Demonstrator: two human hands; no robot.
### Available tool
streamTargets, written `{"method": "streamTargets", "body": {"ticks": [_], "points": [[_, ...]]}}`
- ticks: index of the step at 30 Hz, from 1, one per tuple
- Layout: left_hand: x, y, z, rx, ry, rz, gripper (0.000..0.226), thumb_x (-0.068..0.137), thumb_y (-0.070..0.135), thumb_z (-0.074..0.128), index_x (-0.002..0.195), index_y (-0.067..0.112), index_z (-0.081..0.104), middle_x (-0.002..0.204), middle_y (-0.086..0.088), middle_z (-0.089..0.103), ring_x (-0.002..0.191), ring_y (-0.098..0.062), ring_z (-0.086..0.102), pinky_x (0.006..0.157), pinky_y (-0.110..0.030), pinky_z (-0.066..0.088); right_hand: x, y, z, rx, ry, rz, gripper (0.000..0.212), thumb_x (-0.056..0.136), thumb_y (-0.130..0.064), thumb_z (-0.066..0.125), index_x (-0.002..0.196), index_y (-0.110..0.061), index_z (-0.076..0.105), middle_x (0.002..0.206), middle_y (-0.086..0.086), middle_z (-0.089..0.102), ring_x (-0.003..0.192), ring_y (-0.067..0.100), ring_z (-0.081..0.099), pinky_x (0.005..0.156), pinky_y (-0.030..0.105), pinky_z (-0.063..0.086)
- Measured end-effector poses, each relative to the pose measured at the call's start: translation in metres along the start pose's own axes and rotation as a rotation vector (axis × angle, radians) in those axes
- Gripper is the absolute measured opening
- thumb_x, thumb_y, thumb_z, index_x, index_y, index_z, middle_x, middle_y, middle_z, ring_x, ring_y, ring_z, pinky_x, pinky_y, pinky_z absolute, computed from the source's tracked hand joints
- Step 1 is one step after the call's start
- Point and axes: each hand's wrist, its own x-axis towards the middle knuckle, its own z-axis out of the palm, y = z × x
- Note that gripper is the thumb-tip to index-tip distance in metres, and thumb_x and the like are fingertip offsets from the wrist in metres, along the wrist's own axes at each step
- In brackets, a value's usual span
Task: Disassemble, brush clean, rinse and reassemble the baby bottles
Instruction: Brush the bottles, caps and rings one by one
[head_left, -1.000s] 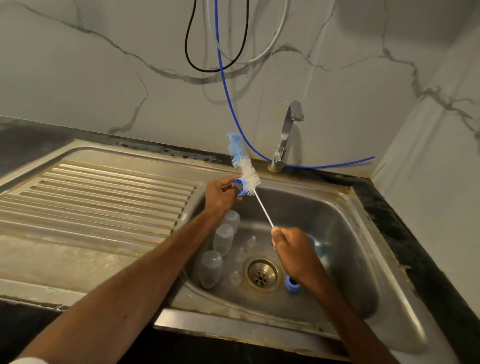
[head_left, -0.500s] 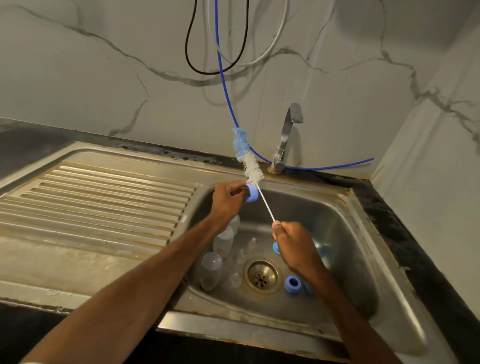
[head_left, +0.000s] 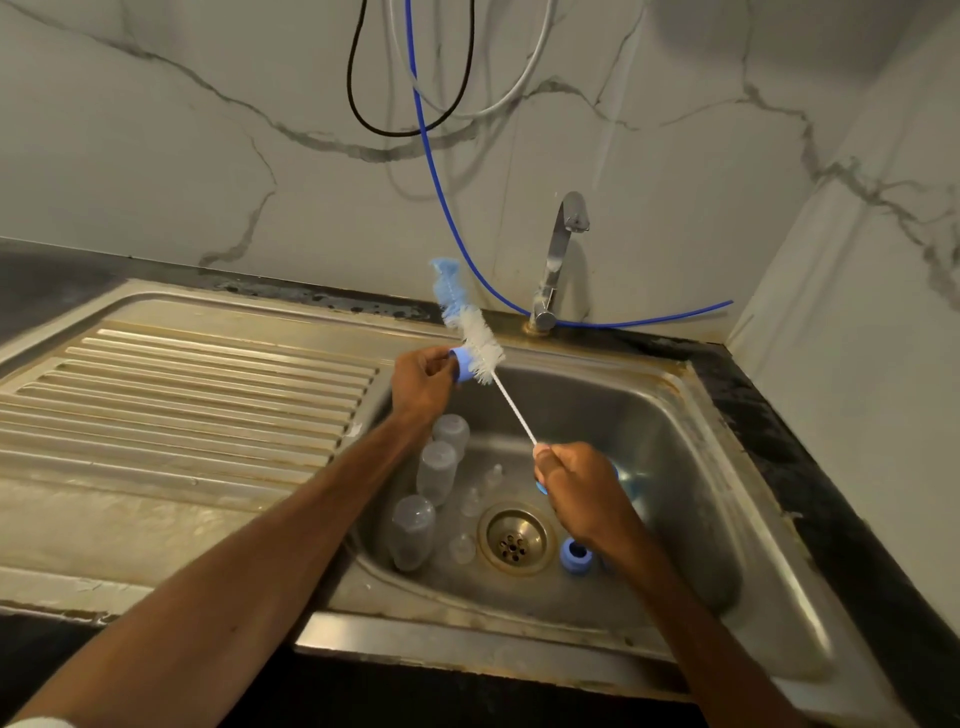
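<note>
Low in the frame's centre, a loose blue collar (head_left: 575, 556) lay on the floor of the steel sink (head_left: 675, 415), beside the drain (head_left: 514, 540). Three clear bottles (head_left: 436, 470) clustered left of the drain. Just above it, the right hand (head_left: 576, 488) was curled tight round the wire handle of the bottle brush (head_left: 480, 343). Further up, the left hand (head_left: 423, 382) pinched a second blue collar (head_left: 462, 364) against the white bristles. A ribbed drainboard (head_left: 182, 395) spread left. Behind stood a tap (head_left: 558, 254), a blue hose (head_left: 441, 197) and a marble-veined wall (head_left: 208, 156).
</note>
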Motion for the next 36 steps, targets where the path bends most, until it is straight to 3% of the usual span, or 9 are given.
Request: {"method": "streamTargets", "body": {"ticks": [5,9,13,18,21,25,28,31,36], "points": [[-0.026,0.019,0.023,0.144,-0.133,0.142,0.008,0.097,0.017,0.068,0.100,0.013,0.073,0.082,-0.003,0.074,0.068,-0.010,0.071,0.069,-0.021,0.060,0.031,-0.001,-0.009,-0.061,0.097,-0.005,0.047,0.105,-0.025,0.047,0.069,0.004,0.059,0.055,0.005,0.052,0.055,0.019,0.047,0.062,0.039,0.043],[-0.029,0.018,0.025,0.082,-0.215,-0.012,0.011,0.097,0.013,0.067,0.107,0.012,0.065,0.079,-0.009,0.073,0.056,-0.013,0.069,0.055,-0.023,0.057,0.032,0.012,-0.022,-0.068,0.149,-0.013,0.049,0.104,-0.025,0.048,0.067,0.007,0.056,0.053,0.008,0.050,0.051,0.018,0.045,0.061,0.041,0.044],[-0.036,0.018,0.031,-0.108,-0.371,-0.150,0.022,0.096,0.001,0.065,0.117,0.004,0.059,0.093,-0.020,0.070,0.062,-0.023,0.070,0.058,-0.029,0.058,0.031,0.014,-0.033,-0.041,0.179,-0.018,0.048,0.105,-0.023,0.048,0.072,0.011,0.056,0.056,0.010,0.048,0.052,0.017,0.041,0.056,0.034,0.034],[-0.047,0.023,0.038,-0.172,-0.525,-0.223,0.025,0.102,0.002,0.051,0.118,0.010,0.069,0.097,-0.015,0.066,0.071,-0.022,0.063,0.062,-0.027,0.057,0.029,0.015,-0.041,-0.099,0.227,-0.021,0.047,0.107,-0.023,0.045,0.072,0.006,0.058,0.053,0.002,0.045,0.049,0.012,0.038,0.050,0.020,0.032],[-0.050,0.030,0.040,-0.229,-0.541,-0.374,0.041,0.089,-0.011,0.041,0.115,0.005,0.068,0.102,-0.019,0.061,0.076,-0.026,0.062,0.063,-0.030,0.058,0.029,0.018,-0.039,-0.085,0.249,-0.047,0.048,0.106,-0.023,0.047,0.069,0.007,0.056,0.053,0.003,0.046,0.049,0.012,0.038,0.055,0.029,0.034],[-0.053,0.035,0.043,-0.349,-0.542,-0.475,0.030,0.090,-0.003,0.044,0.114,0.001,0.062,0.106,-0.018,0.060,0.086,-0.029,0.062,0.072,-0.033,0.059,0.028,0.017,-0.043,-0.088,0.259,-0.079,0.047,0.107,-0.022,0.046,0.064,-0.004,0.052,0.050,-0.003,0.041,0.047,0.010,0.037,0.050,0.019,0.032],[-0.051,0.031,0.046,-0.324,-0.564,-0.432,0.015,0.099,0.006,0.053,0.110,0.001,0.063,0.108,-0.019,0.068,0.086,-0.031,0.072,0.074,-0.033,0.061,0.029,0.021,-0.044,-0.063,0.280,-0.118,0.049,0.107,-0.022,0.046,0.059,-0.014,0.044,0.049,-0.006,0.041,0.045,0.008,0.036,0.049,0.019,0.031],[-0.051,0.025,0.047,-0.205,-0.607,-0.332,0.028,0.097,0.019,0.067,0.118,0.001,0.063,0.109,-0.016,0.075,0.092,-0.027,0.076,0.081,-0.034,0.062,0.032,0.026,-0.043,-0.045,0.304,-0.134,0.049,0.106,-0.024,0.047,0.058,-0.017,0.042,0.050,-0.005,0.041,0.047,0.009,0.037,0.053,0.029,0.033],[-0.051,0.019,0.049,0.194,-0.571,-0.003,0.032,0.082,0.031,0.084,0.095,0.007,0.069,0.084,-0.003,0.070,0.075,-0.009,0.065,0.067,-0.022,0.052,0.035,0.032,-0.044,-0.040,0.359,-0.161,0.047,0.106,-0.023,0.048,0.060,-0.017,0.046,0.051,-0.005,0.044,0.048,0.009,0.041,0.054,0.031,0.038]]}}
